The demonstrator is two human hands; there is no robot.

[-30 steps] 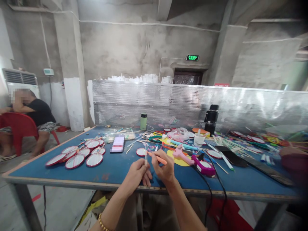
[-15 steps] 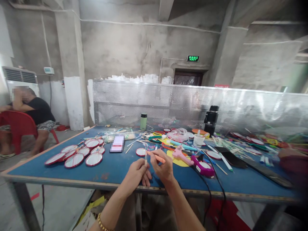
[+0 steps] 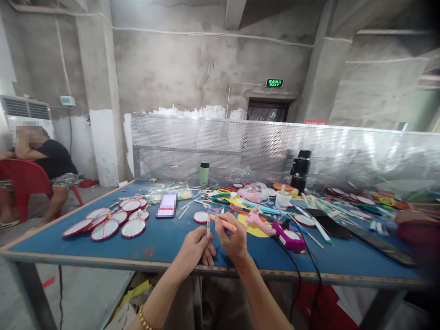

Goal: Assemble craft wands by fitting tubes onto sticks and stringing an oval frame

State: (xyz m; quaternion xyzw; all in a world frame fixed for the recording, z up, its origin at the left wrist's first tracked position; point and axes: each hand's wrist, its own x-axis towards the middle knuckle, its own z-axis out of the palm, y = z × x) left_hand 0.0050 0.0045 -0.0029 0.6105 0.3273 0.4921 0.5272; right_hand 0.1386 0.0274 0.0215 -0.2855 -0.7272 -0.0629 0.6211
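1 orange pen (image 3: 227,223) in r hand (image 3: 232,236) grip, 1 pale strip (image 3: 208,225) in l hand (image 3: 198,243) grip.

Bare worktop (image 3: 165,239) gives a low passage between the cluster of red-rimmed discs (image 3: 105,229) and the left hand (image 3: 198,245); the phone (image 3: 167,205) stands at its far end. Rightward, the pink tool (image 3: 258,221) and purple device (image 3: 289,237) block the way, and black cables (image 3: 299,276) cross the front edge. A perforated panel (image 3: 185,146) closes the back.
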